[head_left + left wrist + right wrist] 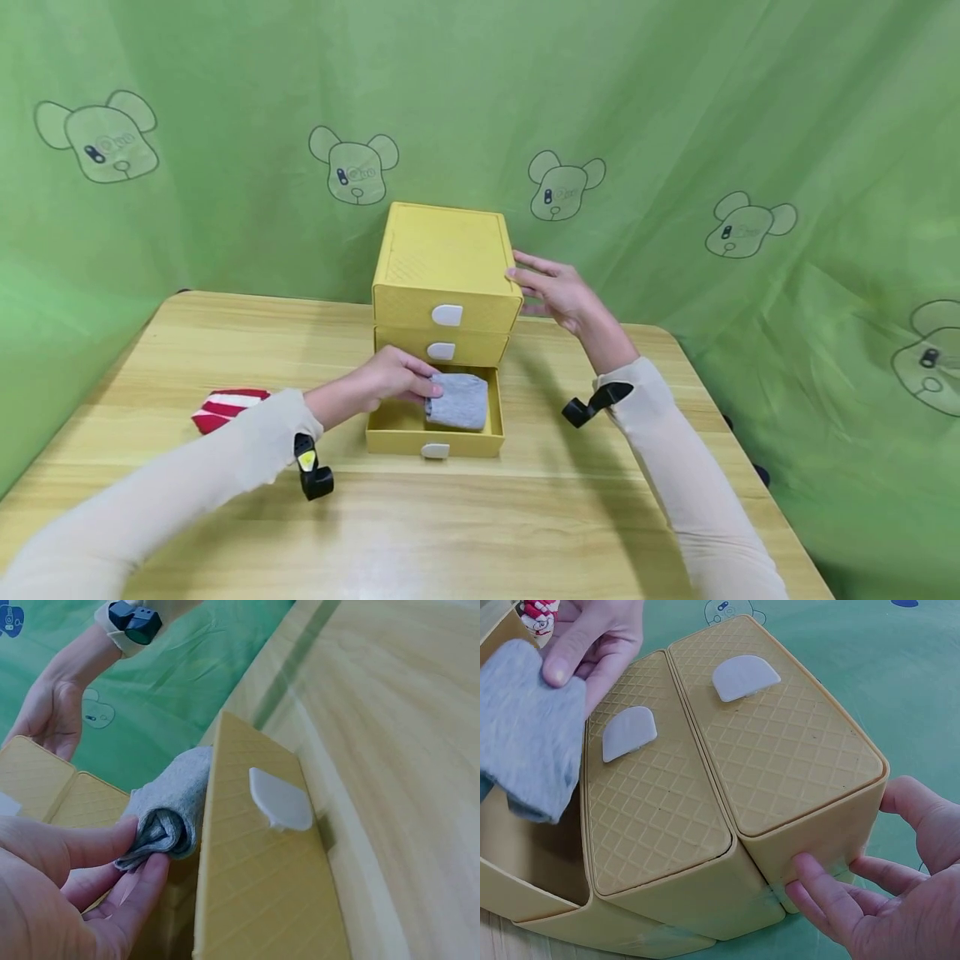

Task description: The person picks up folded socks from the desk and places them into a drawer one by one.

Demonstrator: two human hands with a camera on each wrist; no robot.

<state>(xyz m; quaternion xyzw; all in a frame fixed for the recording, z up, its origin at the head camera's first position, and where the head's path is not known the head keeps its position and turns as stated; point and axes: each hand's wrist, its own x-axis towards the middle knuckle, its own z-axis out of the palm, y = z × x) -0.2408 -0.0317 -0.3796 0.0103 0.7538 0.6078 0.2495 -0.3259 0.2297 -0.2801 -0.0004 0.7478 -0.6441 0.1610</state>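
Note:
My left hand pinches one end of a rolled grey knit cloth between thumb and fingers. The cloth is over the pulled-out bottom drawer of a yellow drawer unit. Seen from the left wrist, the rolled layers of the grey cloth show right behind the drawer's front panel. My right hand rests against the right side of the unit near its top, fingers spread and fairly straight. In the right wrist view, its fingertips touch the side wall.
A red-and-white striped cloth lies on the wooden table left of the drawers, partly behind my left sleeve. The two upper drawers, with white tabs, are closed. A green curtain with bear-head outlines hangs behind the table.

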